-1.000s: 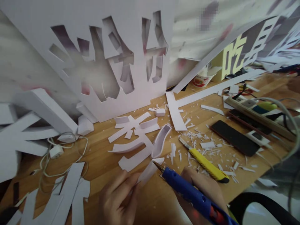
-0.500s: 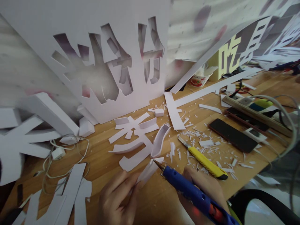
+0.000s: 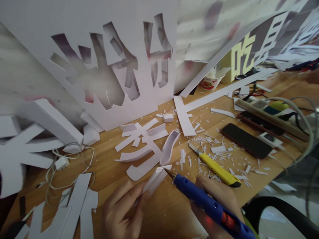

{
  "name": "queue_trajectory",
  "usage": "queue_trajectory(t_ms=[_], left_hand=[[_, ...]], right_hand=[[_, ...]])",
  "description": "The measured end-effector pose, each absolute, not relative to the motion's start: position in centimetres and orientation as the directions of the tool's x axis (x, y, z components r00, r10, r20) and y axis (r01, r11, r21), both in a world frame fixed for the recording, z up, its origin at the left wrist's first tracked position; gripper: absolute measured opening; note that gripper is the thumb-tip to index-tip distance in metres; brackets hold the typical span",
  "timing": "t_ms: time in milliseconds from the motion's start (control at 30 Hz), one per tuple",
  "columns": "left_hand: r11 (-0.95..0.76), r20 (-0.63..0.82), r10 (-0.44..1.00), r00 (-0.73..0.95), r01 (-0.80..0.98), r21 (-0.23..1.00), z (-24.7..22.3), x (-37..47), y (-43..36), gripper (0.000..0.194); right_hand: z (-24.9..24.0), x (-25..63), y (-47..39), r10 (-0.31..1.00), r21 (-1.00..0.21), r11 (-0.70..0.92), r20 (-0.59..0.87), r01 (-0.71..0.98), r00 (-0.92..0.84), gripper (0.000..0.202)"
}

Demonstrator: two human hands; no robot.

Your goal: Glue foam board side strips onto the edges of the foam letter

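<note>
My left hand pinches a narrow white strip between thumb and fingers, at the bottom centre. Closed round a blue pen-shaped tool, my right hand is to the right of it. The tool's pointed metal tip is at the strip's far end; whether they touch is hard to tell. Just beyond lies a white cut-out character with raised edge strips, one of them a curved, trough-like piece. A yellow cutter knife rests on the wooden table, its blade out.
A white board with cut-out openings stands at the back. Small white scraps surround the knife. On the right are a black phone, a power strip and cables. White pieces and a white cable lie left.
The view has shifted slightly. My left hand has moved a little left with the strip, which shows more of its length. The tool tip stays near the strip's end.
</note>
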State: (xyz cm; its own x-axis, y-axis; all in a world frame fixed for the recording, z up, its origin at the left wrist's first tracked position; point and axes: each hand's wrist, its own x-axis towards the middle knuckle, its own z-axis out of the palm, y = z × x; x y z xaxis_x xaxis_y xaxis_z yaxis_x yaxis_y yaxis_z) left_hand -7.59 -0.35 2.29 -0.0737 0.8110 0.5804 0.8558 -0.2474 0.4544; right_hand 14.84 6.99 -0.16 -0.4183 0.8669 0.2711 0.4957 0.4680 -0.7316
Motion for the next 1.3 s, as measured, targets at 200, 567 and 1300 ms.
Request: queue_trajectory(t_ms=[200, 567, 1300], left_hand=[[-0.246, 0.576, 0.815, -0.066, 0.860, 0.447, 2.3, -7.7, -0.5, 0.017], [-0.255, 0.576, 0.815, -0.059, 0.857, 0.448, 2.5, -7.6, -0.6, 0.015], [-0.229, 0.562, 0.823, -0.088, 0.854, 0.468, 2.8, -7.4, -0.6, 0.010]], right_hand=[[-0.4, 15.4, 7.3, 0.832, -0.713, 0.523, 0.307, 0.468, -0.462, 0.021], [0.3, 15.3, 7.0, 0.839, -0.809, 0.467, 0.278, 0.357, -0.467, 0.014], [-0.2, 15.2, 6.9, 0.847, -0.787, 0.487, 0.320, 0.379, -0.425, 0.018]])
